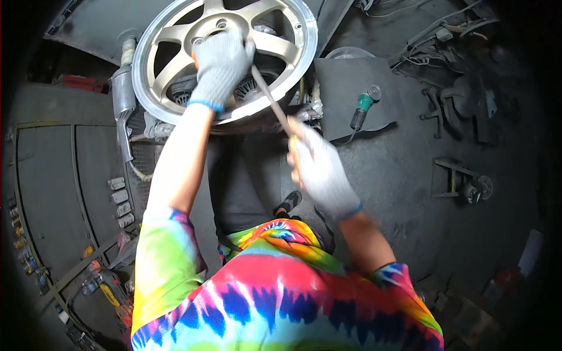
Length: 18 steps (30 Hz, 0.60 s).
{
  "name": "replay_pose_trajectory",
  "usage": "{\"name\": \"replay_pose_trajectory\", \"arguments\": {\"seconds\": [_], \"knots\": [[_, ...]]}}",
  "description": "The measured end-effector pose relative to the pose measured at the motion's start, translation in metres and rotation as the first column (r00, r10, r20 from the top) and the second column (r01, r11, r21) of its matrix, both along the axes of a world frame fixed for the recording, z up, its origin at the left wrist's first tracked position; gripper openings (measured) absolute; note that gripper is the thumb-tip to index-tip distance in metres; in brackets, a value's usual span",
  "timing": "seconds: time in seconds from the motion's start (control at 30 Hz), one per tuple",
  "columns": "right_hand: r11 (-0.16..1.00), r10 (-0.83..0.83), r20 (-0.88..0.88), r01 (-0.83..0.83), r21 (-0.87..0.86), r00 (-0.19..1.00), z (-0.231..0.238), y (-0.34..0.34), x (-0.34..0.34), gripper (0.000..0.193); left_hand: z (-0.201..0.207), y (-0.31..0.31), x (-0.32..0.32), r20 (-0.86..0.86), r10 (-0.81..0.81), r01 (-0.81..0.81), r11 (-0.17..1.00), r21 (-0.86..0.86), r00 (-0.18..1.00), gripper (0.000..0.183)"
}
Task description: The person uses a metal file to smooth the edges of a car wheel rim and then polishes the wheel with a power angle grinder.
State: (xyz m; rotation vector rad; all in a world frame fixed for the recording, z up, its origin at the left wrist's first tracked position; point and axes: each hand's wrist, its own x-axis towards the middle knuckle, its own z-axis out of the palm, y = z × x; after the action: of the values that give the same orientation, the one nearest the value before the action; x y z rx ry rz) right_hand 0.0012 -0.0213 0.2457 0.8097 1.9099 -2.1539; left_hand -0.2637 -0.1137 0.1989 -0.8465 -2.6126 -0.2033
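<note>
A bronze-spoked alloy wheel with a bare silver lip lies tilted at the top of the view. My left hand, in a grey knit glove with a blue cuff, presses onto its hub, fingers curled over and partly hidden. In a matching glove, my right hand is closed around the handle end of a long, narrow metal file. The file slants up to the left across the wheel's near lip, its far end beside my left thumb. Slight blur softens my right hand.
A green and black angle grinder lies on a dark sheet to the right. Metal parts and cables crowd the upper right. On the left are a silver muffler and several small cans. A small metal frame stands at right.
</note>
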Motion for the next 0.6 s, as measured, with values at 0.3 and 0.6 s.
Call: {"name": "replay_pose_trajectory", "arguments": {"seconds": [0.3,0.6], "knots": [[1.000,0.005,-0.067,-0.005,0.003,0.998,-0.007,0.018,-0.012,0.039,-0.006,0.004,-0.016,-0.185,0.001,0.009,0.999,0.048,0.983,0.038],[0.998,-0.055,-0.117,0.054,-0.011,0.992,-0.034,0.018,0.055,0.040,0.015,0.014,0.045,0.099,0.031,-0.027,0.999,-0.035,0.995,0.038]]}}
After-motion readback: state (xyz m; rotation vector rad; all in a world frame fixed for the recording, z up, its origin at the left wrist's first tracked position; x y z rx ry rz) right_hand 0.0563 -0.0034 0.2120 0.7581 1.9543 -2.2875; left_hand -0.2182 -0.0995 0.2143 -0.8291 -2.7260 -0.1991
